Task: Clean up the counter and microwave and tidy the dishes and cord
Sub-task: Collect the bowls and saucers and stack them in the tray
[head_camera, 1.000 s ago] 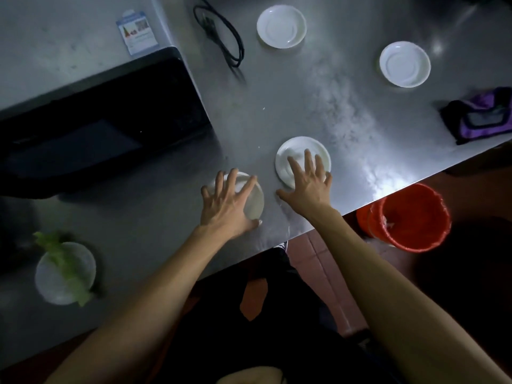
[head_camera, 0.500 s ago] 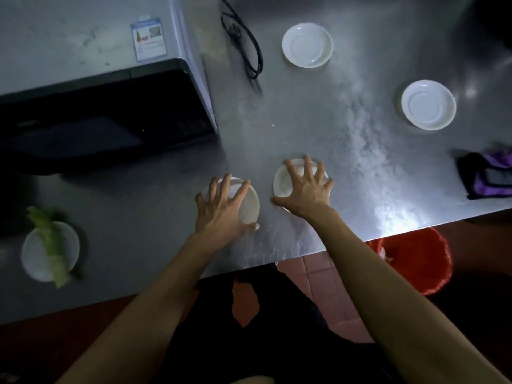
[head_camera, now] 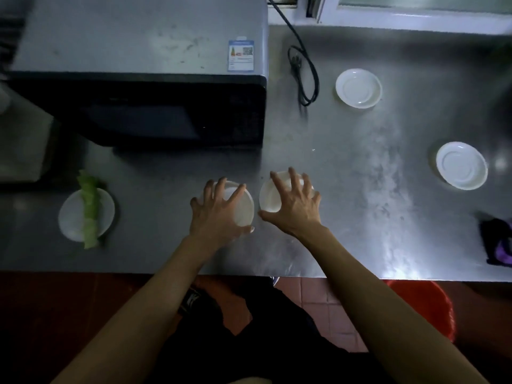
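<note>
Near counter [head_camera: 346, 167] front edge, we had left hand [head_camera: 219, 214] and right hand [head_camera: 295, 207] spread, fingers curled over 2 saucers [head_camera: 245, 206] side by side. We judged them light, glazed, slippery, breakable; rim grip safest.

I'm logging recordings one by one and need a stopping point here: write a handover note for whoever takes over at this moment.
Left hand: fingers spread and curled over the small white saucer near the counter's front edge.
Right hand: the same on the neighbouring white saucer; whether either saucer is lifted cannot be told.
Elsewhere on the steel counter: two more white saucers, one beside the black power cord, one far right; a white plate carrying a green vegetable strip; a purple cloth.
Done: nothing stacked yet.
Left: gather dishes, clear the strip, coil the black power cord, wipe the counter and the grey microwave.
</note>
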Action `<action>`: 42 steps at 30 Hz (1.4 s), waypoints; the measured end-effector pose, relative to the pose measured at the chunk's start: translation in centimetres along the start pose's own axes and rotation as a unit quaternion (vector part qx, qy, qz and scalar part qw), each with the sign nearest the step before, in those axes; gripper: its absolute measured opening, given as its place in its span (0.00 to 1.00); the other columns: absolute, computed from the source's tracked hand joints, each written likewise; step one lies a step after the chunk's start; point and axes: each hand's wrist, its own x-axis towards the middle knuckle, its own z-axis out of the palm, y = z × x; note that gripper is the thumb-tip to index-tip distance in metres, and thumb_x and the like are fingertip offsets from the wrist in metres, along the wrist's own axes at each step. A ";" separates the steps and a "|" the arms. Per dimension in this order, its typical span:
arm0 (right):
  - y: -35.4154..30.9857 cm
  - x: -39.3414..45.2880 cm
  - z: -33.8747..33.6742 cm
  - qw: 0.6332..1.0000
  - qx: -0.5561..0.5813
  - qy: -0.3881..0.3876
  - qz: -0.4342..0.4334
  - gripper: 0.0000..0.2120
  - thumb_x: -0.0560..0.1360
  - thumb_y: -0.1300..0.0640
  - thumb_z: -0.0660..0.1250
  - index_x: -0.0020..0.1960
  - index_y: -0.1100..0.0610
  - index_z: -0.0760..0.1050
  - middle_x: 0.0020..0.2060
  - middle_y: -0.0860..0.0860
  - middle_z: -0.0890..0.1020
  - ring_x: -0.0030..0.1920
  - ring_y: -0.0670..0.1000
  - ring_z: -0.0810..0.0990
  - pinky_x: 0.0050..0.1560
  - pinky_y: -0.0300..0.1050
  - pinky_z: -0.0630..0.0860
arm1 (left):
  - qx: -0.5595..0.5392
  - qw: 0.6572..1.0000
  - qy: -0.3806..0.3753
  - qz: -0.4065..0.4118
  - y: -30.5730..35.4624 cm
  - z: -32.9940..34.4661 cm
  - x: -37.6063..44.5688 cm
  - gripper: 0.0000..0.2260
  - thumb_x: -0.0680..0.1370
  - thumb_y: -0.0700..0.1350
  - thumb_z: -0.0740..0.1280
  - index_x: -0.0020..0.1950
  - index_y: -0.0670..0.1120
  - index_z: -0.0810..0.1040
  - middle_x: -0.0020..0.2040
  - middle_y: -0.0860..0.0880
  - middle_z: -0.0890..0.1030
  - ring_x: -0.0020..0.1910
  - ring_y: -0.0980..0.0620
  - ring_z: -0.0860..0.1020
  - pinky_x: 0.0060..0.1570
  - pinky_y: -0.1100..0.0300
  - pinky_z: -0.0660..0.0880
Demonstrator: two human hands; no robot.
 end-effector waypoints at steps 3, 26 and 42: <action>-3.6 0.2 -0.3 1.000 -0.012 0.007 -0.024 0.50 0.66 0.24 0.65 0.78 0.38 0.44 0.80 0.52 0.46 0.78 0.64 0.46 0.69 0.71 0.59 | -0.023 0.999 0.016 -0.026 -3.2 -0.7 -1.4 0.48 0.65 0.73 0.68 0.78 0.61 0.50 0.78 0.47 0.49 0.77 0.41 0.49 0.66 0.32 0.62; -40.4 -5.5 3.4 0.977 -0.052 0.032 -0.205 0.48 0.64 0.25 0.66 0.77 0.38 0.51 0.77 0.50 0.53 0.75 0.61 0.53 0.66 0.67 0.63 | -0.094 0.971 0.094 -0.198 -36.2 -3.5 -21.3 0.45 0.65 0.71 0.68 0.77 0.63 0.52 0.79 0.48 0.49 0.77 0.41 0.48 0.66 0.36 0.58; -51.0 3.0 3.0 0.972 -0.018 0.020 -0.234 0.48 0.66 0.26 0.66 0.78 0.38 0.48 0.80 0.49 0.47 0.78 0.62 0.46 0.68 0.71 0.59 | -0.074 0.966 0.099 -0.228 -47.2 -6.5 -16.1 0.47 0.65 0.72 0.68 0.79 0.63 0.50 0.79 0.47 0.49 0.78 0.41 0.48 0.66 0.35 0.59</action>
